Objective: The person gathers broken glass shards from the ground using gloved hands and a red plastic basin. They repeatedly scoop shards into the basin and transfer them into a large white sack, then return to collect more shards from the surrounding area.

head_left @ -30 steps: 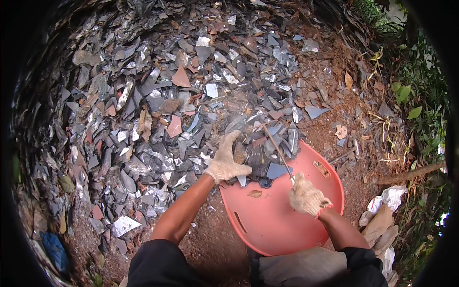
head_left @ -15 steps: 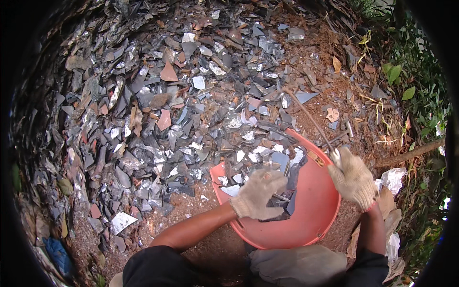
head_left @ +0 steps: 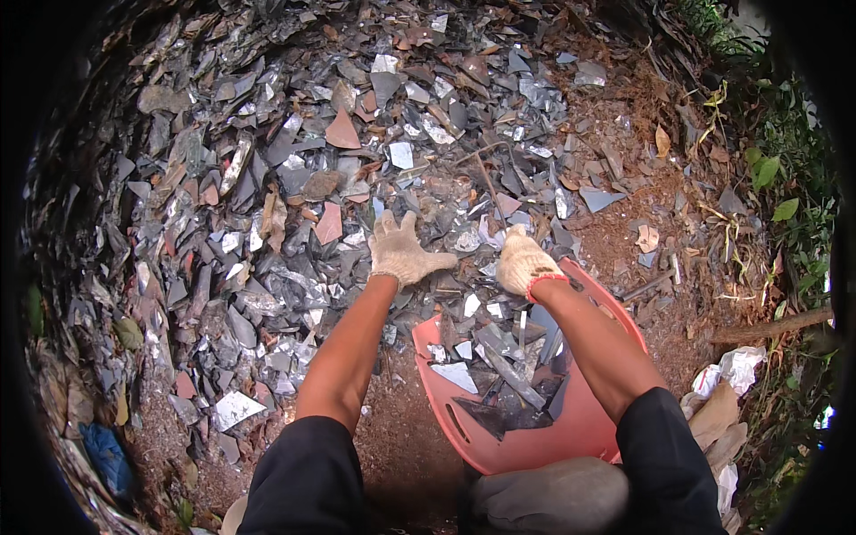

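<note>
Pinkish-red plastic forms the wide, shallow scoop (head_left: 526,450) just ahead of the person's lap, its far side meeting the broken glass. A narrow slot pierces its left wall. Inside lie dark and grey shards (head_left: 513,379), some long and strip-like, with a pale triangular piece (head_left: 456,375) by the left edge. To the right, at the edge of the ground, is white crumpled plastic (head_left: 740,367); any print on it is too small to tell. A blue crumpled bag (head_left: 105,456) lies at far left.

Beyond the scoop, the gloved left hand (head_left: 403,250) is over the heap (head_left: 294,303), fingers and thumb spread apart. The gloved right hand (head_left: 524,266), its forearm crossing above the scoop, is closed around a thin rod (head_left: 489,181) that slants away over the shards; the grip end is hidden. Farther off, reddish pieces (head_left: 341,132) stand out among grey ones.
</note>
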### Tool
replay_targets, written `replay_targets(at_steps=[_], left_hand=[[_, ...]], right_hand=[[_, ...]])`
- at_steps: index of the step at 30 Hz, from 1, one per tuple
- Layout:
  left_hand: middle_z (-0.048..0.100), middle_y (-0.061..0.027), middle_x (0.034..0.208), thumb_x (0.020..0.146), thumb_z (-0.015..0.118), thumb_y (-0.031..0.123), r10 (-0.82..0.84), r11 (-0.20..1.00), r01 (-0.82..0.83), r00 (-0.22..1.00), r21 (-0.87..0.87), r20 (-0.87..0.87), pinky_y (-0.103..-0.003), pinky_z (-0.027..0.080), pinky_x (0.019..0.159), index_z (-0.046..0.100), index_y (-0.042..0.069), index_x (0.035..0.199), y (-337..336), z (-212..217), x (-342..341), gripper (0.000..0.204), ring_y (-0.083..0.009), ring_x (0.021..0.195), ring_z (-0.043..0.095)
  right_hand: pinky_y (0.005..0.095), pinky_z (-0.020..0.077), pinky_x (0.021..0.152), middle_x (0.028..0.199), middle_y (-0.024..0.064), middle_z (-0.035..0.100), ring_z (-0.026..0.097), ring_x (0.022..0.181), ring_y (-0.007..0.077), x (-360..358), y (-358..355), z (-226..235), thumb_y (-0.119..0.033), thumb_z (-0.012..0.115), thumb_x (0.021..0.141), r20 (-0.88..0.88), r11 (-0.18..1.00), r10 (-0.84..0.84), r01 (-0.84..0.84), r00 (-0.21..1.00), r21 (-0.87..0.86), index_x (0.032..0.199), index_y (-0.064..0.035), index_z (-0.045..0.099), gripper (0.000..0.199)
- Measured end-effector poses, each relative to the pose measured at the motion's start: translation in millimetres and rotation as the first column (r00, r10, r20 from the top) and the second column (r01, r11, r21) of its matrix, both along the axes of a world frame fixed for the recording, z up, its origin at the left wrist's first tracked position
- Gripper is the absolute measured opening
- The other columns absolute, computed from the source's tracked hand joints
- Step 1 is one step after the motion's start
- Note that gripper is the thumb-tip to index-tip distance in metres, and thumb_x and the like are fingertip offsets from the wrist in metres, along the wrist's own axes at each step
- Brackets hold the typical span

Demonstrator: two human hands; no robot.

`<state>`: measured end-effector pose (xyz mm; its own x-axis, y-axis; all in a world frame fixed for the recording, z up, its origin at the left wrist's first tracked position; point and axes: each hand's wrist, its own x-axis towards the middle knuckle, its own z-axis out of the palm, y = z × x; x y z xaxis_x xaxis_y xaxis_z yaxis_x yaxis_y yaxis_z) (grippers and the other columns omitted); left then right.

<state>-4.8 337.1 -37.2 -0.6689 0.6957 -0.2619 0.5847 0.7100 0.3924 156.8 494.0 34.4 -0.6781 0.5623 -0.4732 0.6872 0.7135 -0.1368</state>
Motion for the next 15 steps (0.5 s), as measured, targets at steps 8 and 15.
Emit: replay_targets(at_steps=[8,15], left_hand=[[0.036,-0.0275,0.157,0.051,0.091,0.061,-0.149,0.938,0.069,0.965,0.34,0.216,-0.047,0.034,0.122,0.055,0.007,0.144,-1.8,-16.2,44.4,0.114,-0.0439,0.148,0.036],[0.054,-0.0202,0.144,0.056,0.096,0.046,-0.372,0.828,0.099,0.833,0.552,0.41,-0.042,0.044,0.114,0.052,0.002,0.14,-35.4,-0.8,115.1,0.104,-0.0348,0.133,0.054]], right_hand=[[0.0546,0.0521,0.098,0.117,0.0418,0.064,0.064,0.116,0.0523,82.3,-84.5,59.6,-0.009,0.05,0.093,0.088,0.964,-0.169,0.183,0.982,-0.192,0.127,0.0144,0.046,0.042],[0.0616,0.0512,0.085,0.095,0.0371,0.067,0.066,0.095,0.0565,202.5,-127.6,100.4,-0.02,0.055,0.096,0.165,0.935,-0.279,0.307,0.946,-0.177,0.119,0.0059,0.045,0.037]])
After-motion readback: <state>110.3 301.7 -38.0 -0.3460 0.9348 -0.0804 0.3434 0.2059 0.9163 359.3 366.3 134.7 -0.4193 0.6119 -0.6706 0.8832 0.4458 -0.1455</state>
